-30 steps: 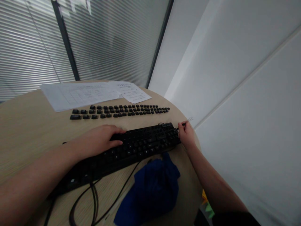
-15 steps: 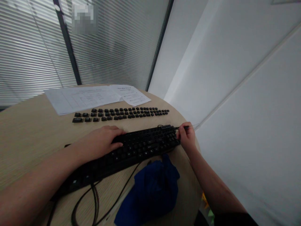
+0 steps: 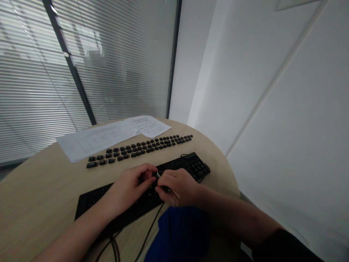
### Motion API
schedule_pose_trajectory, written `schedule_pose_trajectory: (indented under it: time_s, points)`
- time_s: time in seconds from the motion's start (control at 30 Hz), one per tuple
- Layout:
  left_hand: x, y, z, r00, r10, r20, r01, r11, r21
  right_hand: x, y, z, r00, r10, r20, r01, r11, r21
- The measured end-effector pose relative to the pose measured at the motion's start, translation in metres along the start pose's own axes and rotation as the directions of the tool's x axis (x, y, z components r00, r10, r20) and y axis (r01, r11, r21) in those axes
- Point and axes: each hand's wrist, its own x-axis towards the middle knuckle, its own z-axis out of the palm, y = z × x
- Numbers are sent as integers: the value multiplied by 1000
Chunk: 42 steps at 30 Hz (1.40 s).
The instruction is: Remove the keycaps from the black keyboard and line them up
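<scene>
A black keyboard [image 3: 92, 198] lies slantwise on the table, its middle covered by both hands. My left hand [image 3: 137, 183] is over its middle with thumb and fingertips pinched together; what they hold is too small to make out. Right beside it, my right hand [image 3: 178, 185] is closed around a wire keycap puller [image 3: 175, 198], whose thin wires stick out below the palm. A small pale spot shows between the fingertips of the two hands. Behind the keyboard, loose black keycaps [image 3: 141, 148] lie in rows.
White printed sheets [image 3: 98, 138] are spread toward the far edge of the round wooden table [image 3: 49, 189]. A blue cloth [image 3: 177, 233] sits at the near side, partly under my right forearm. Black cable [image 3: 149, 233] loops in front of the keyboard. A white wall stands at the right.
My right hand has come in from the keyboard's right end to its middle, bringing the keycap puller. The left hand has shifted slightly right and its fingers have drawn together. The view has tilted up.
</scene>
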Motion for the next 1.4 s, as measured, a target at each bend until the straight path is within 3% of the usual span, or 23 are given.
schedule_pose_trajectory:
  time_s: [0.2, 0.37, 0.47, 0.6, 0.77, 0.87, 1.13, 1.27, 1.33, 1.4]
  points:
    - [3, -6, 1, 996, -92, -11, 91, 994, -55, -4, -5, 7, 997, 44, 60, -38, 994, -99]
    - [5, -9, -5, 976, -218, -25, 207, 954, -215, -7, 2, -1, 980, 197, -7, -197, 976, -88]
    - [3, -6, -13, 978, -197, -72, 178, 960, -217, -8, 13, -8, 964, 260, -61, -266, 955, -131]
    - [-1, 1, -15, 992, -126, -4, 122, 968, -218, -11, 22, -15, 945, 290, -152, -310, 942, -128]
    - [-4, 3, -7, 998, -52, 19, 55, 975, -214, -16, 18, -7, 953, 300, -50, -300, 954, 16]
    - [-5, 0, -5, 999, -25, 20, 29, 977, -211, -19, 14, 0, 950, 305, -69, -305, 952, 9]
    - [-7, 4, -3, 999, 42, -8, -43, 990, -132, -22, 12, 6, 958, 278, -62, -279, 960, 7]
    - [-8, 5, -4, 997, 77, -22, -77, 997, -14, -20, 17, 2, 954, 299, -29, -300, 954, -27]
    - [-7, 3, -9, 995, 73, -63, -67, 993, 98, -17, 37, -9, 929, 370, -31, -371, 923, -106]
    - [-6, -2, -17, 995, 49, -92, -26, 973, 231, -14, 71, -26, 838, 540, -75, -542, 810, -222]
